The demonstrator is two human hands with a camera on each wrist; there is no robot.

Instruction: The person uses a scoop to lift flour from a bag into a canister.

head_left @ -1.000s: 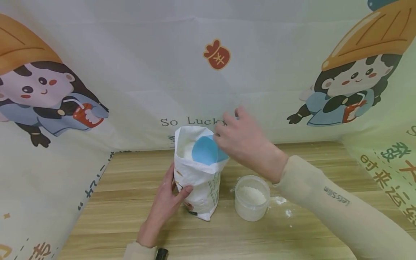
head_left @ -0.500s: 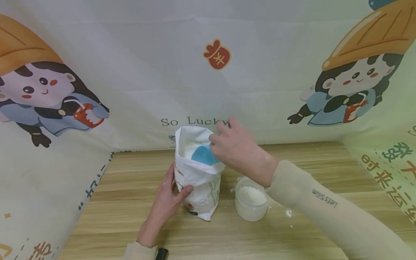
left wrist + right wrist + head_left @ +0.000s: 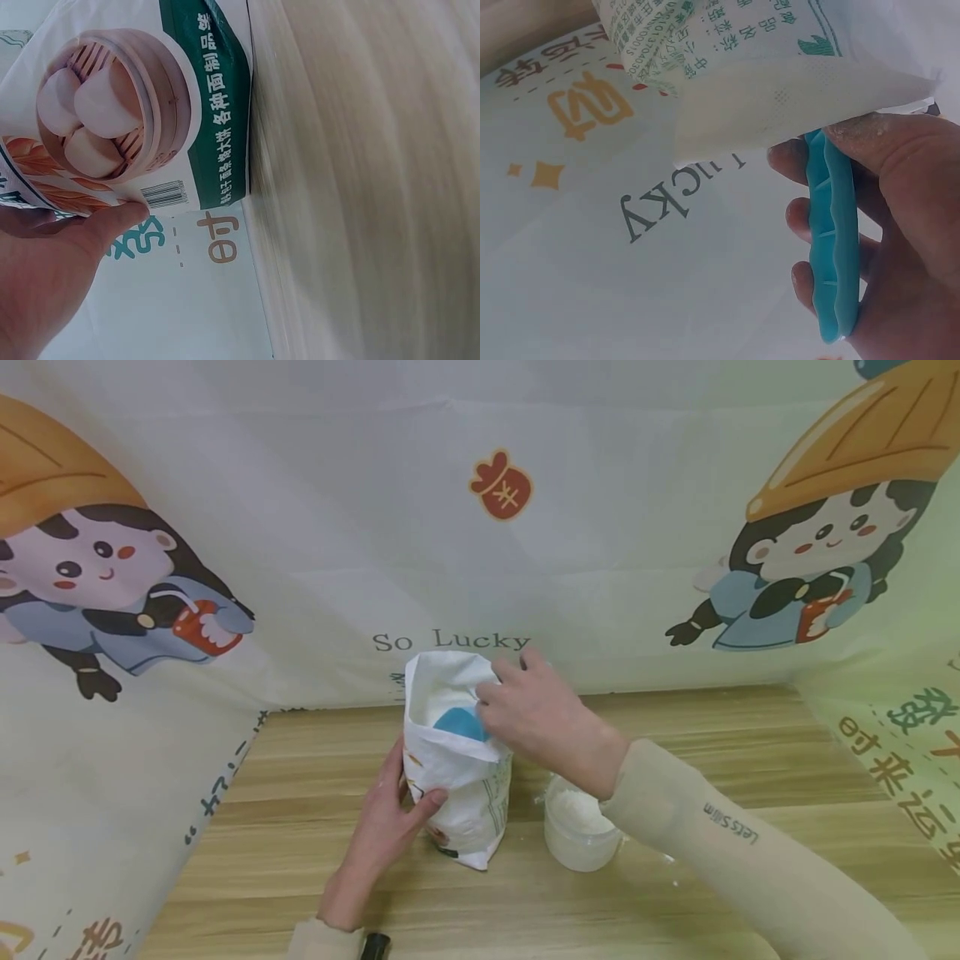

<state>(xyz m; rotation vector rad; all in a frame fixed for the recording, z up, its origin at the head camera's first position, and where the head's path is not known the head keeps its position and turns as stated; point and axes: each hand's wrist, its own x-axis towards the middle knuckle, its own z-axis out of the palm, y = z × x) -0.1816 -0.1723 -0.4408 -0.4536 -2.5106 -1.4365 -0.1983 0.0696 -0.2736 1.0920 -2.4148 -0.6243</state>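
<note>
Blue plastic scoop (image 3: 460,725) handle runs across the curled fingers of the right hand (image 3: 534,714) — the nearer hand — its bowl just left of them, inside the white bag (image 3: 459,806); lower left, the left hand (image 3: 392,814) grips that bag; below right stands a powder tub (image 3: 579,852).

Open desk (image 3: 300,785) lies left of the flour bag (image 3: 465,810), up to the printed cloth wall (image 3: 337,552). The left hand (image 3: 390,818) blocks the bag's left side; the right hand (image 3: 536,714) and blue scoop (image 3: 460,723) crowd its mouth's right half. A narrow gap parts bag and plastic tub (image 3: 581,849).
</note>
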